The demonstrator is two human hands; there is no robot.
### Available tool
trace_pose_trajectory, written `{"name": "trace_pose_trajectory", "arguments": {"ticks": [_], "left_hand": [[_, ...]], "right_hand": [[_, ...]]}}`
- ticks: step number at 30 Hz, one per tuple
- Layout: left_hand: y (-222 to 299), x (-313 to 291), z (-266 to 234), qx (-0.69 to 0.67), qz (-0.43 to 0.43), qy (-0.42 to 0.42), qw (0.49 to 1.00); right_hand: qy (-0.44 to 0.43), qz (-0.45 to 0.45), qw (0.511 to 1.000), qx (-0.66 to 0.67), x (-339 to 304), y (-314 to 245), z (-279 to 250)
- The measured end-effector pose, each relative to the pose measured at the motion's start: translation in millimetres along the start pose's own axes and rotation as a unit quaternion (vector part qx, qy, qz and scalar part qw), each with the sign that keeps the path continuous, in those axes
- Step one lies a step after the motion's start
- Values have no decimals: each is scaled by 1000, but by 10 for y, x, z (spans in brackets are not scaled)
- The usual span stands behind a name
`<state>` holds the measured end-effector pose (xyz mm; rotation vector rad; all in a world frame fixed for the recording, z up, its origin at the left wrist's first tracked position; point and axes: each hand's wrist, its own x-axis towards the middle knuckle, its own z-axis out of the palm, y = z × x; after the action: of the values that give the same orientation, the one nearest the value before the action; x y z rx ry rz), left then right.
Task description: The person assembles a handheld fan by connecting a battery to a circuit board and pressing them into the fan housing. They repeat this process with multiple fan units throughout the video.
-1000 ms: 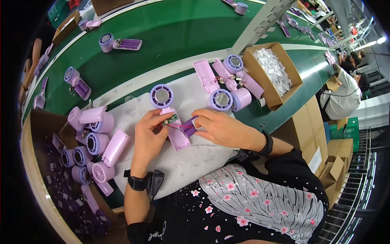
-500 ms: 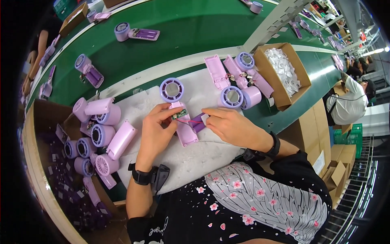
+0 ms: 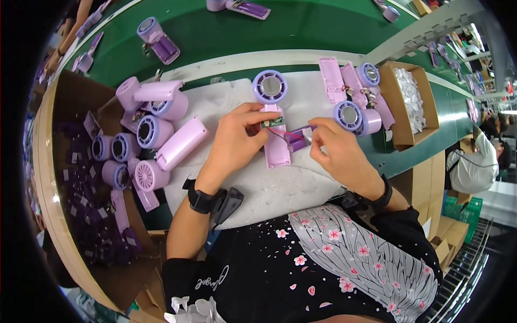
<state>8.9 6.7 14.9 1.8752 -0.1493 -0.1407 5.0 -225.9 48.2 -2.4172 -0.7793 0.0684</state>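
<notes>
An opened pink handheld fan with a lilac ring head (image 3: 270, 86) lies in front of me, its handle shell (image 3: 277, 151) toward me. My left hand (image 3: 237, 137) grips the small green circuit board (image 3: 272, 123) at the top of that shell, index finger across it and thumb beside it. Thin red and dark wires run from the board to a purple battery (image 3: 297, 141) right of the shell. A silvery-white piece (image 3: 307, 135) sits on the battery's right end. Beside that end is my right hand (image 3: 342, 156), index finger reaching toward it, thumb apart; whether it touches is unclear.
A white foam pad (image 3: 237, 188) covers the work surface. Left stands a carton (image 3: 56, 194) with purple batteries, fan parts (image 3: 183, 142) at its edge. Right are more fan parts (image 3: 347, 114) and a box of white paper pieces (image 3: 412, 102). Beyond, a green belt (image 3: 215, 37) carries fans.
My view has shifted, so the bench appears higher and further right. My right thumb has come away from the white piece, which now shows on the battery. The left hand keeps its grip.
</notes>
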Motion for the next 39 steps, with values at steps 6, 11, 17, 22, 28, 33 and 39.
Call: {"name": "trace_pose_trajectory", "arguments": {"ticks": [6, 11, 17, 22, 28, 33, 39], "left_hand": [[-2, -6, 49, -10, 6, -2, 1000], [15, -4, 73, -11, -4, -2, 1000], [-6, 35, 95, -5, 20, 3, 1000], [15, 25, 61, 7, 33, 9, 999], [13, 40, 83, 8, 33, 29, 999], [29, 41, 94, 11, 32, 32, 999], [50, 52, 85, 9, 22, 31, 999]], "right_hand": [[12, 26, 999, 22, -45, -40, -209], [-171, 108, 976, 87, 323, 36, -949], [113, 137, 982, 58, 476, 52, -872], [-84, -90, 992, -6, 236, -100, -162], [-61, -12, 995, 76, 137, -36, -44], [-87, 15, 990, 114, 106, -46, -126], [-153, 163, 941, 253, 170, -15, -187]]}}
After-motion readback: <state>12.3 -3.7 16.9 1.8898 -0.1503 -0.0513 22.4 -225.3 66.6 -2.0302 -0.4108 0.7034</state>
